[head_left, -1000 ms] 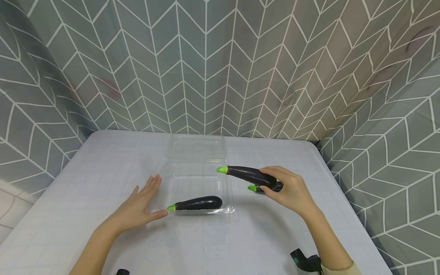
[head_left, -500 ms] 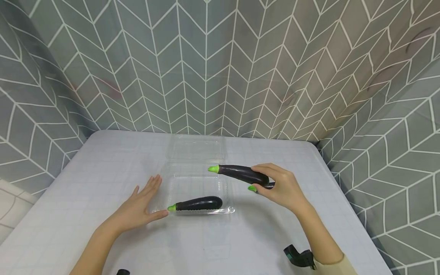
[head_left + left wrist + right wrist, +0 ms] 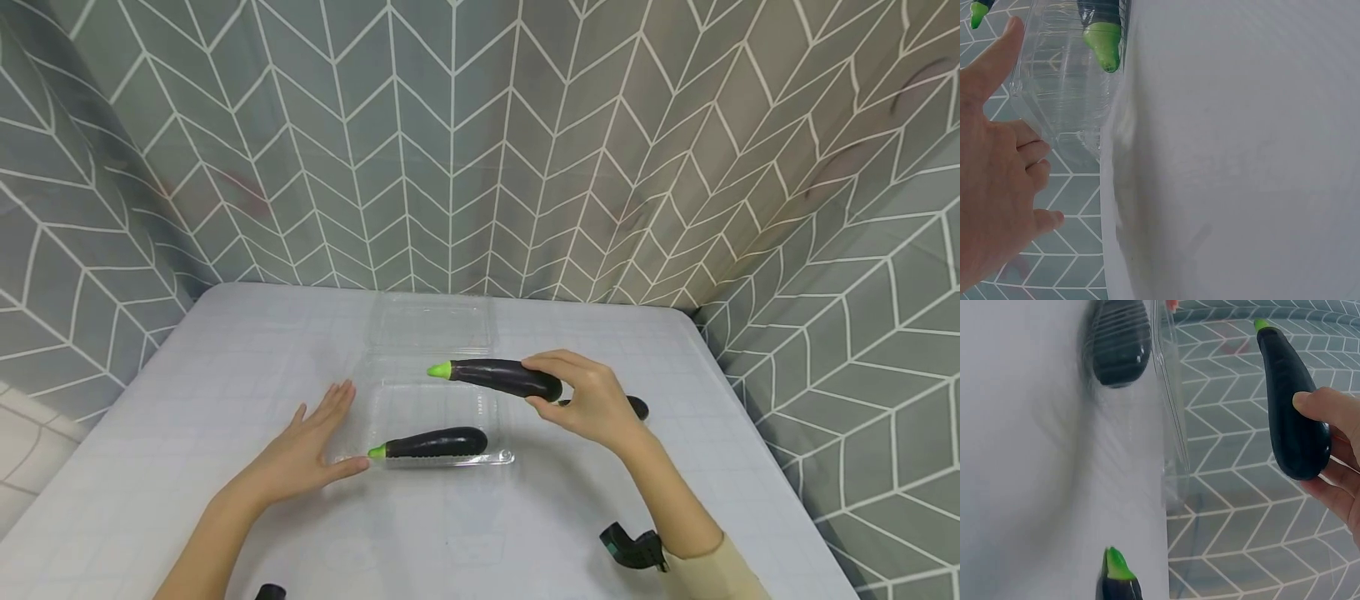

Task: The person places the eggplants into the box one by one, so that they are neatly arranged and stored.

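The right hand [image 3: 592,400] holds the held eggplant [image 3: 504,377] by its blunt end. The thumb bears on one side and the fingers on the other, pinching the black body between them. The held eggplant is raised above the counter [image 3: 570,533], lies nearly horizontal in the head view, and points its green stem cap [image 3: 440,369] to the left. In that view, its stem end overlaps the rear part of the base of a clear plastic clamshell container [image 3: 420,404].

The container stands open on the counter, with its lid [image 3: 430,325] laid back on the far side. The container eggplant [image 3: 438,442] lies sideways along the front wall of the base, stem to the left.

The left hand [image 3: 307,446] is positioned just beside the container's left side. Its fingers are extended and the thumb is spread well away from them. The thumb tip is at the front left corner of the base, near the stem of the container eggplant; contact cannot be confirmed.

The counter eggplant [image 3: 639,407] lies to the right of the container, partly hidden by the right hand. A black device [image 3: 633,550] is located at the right forearm, next to a pale sleeve [image 3: 705,571]. A chevron-patterned backdrop [image 3: 480,167] borders the rear of the counter.
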`<state>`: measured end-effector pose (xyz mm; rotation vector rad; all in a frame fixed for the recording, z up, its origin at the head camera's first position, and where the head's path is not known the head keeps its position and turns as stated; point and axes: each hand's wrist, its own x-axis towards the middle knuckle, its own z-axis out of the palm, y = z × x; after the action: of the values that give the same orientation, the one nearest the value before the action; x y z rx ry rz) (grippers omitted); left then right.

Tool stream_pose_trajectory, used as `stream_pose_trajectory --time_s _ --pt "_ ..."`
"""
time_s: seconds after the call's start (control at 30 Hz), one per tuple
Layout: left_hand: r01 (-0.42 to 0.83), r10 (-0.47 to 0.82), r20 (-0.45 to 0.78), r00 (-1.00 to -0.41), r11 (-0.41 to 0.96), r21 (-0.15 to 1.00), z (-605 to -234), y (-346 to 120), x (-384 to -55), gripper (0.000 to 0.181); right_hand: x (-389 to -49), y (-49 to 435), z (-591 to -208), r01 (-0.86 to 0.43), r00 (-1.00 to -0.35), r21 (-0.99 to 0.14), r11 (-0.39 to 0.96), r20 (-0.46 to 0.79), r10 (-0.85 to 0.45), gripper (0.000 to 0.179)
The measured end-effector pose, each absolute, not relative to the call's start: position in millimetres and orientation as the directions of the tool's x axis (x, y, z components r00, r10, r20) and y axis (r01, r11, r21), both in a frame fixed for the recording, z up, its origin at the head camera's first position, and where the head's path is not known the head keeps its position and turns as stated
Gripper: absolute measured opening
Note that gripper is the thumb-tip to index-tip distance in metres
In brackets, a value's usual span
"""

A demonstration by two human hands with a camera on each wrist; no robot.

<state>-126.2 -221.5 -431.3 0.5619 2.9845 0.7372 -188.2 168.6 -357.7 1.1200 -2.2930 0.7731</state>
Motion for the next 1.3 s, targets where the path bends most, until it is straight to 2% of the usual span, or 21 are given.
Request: stream_pose_trajectory --time_s 1.0,1.3 --pt "0.332 0.34 0.069 -0.938 0.82 0.466 -431.1 -221.0 -124.8 0.104 -197.1 112.6 -382.2 -0.82 -0.573 -0.382 0.427 0.538 -0.619 0.042" --pt "0.331 0.339 0.071 -0.938 0.819 0.469 -431.4 -221.5 -124.1 0.104 -199.2 106.4 -395.2 -0.789 -0.611 -0.432 0.437 0.481 -0.629 0.041"
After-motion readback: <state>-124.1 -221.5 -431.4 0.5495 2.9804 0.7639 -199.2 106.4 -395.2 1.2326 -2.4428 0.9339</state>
